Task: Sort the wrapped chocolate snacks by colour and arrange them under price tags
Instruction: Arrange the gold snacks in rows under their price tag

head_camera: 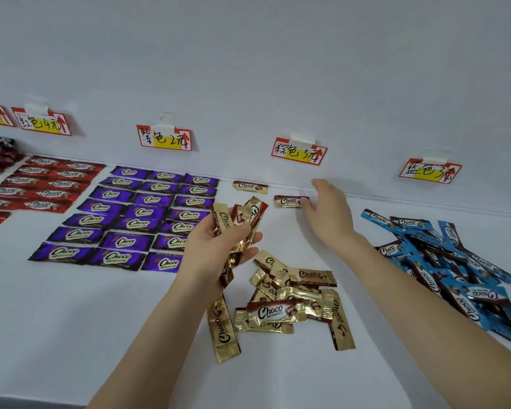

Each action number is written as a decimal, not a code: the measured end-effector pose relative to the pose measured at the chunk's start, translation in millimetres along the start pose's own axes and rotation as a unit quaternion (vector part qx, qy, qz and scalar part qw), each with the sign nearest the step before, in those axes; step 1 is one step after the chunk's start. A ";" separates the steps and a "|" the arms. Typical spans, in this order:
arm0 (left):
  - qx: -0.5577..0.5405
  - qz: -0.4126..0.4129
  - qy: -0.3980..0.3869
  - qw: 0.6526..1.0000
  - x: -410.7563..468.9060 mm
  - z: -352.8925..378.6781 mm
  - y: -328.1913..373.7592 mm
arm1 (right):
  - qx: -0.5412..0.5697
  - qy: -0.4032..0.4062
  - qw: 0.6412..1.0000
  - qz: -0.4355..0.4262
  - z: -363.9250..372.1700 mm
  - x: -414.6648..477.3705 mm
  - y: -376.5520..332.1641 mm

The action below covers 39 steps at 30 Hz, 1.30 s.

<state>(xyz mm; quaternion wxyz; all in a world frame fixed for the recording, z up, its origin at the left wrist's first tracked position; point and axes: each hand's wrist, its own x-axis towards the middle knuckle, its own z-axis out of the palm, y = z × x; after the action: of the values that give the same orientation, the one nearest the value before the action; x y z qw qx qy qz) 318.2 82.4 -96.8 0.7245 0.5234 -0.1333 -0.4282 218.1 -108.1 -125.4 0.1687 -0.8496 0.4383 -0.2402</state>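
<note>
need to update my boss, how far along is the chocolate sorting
Done: the red foil-wrapped chocolate bars and purple foil-wrapped chocolate bars lie in neat rows. In hand: two gold foil-wrapped bars lie under a red-edged paper price tag, the right hand touching one; the left hand holds a bunch of gold bars. Left: the loose gold pile and the jumbled blue foil-wrapped pile.
</note>
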 end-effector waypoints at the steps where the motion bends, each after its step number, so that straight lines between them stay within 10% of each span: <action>1: -0.003 -0.001 0.002 1.000 1.1 -0.7 -0.4 | -0.021 -0.006 0.999 -0.044 0.2 -3.0 0.0; 27: -0.010 -0.022 -0.001 1.000 5.4 -4.6 -5.0 | -0.110 -0.066 0.985 -0.120 26.6 7.4 -13.3; 34: 0.047 0.037 -0.040 0.997 1.4 -4.0 -5.8 | 0.333 -0.076 0.940 -0.020 -17.9 -20.4 -45.3; 39: 0.064 0.050 -0.059 0.995 -5.4 2.1 -6.4 | 0.361 -0.160 0.918 -0.045 -42.0 -43.4 -65.3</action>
<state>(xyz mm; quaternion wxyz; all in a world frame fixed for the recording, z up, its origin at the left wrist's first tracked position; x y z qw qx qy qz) 310.6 84.7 -100.2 0.7013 0.5346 -0.2292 -0.4122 216.3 -38.9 -69.5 0.5209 -0.7769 0.2498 -0.2506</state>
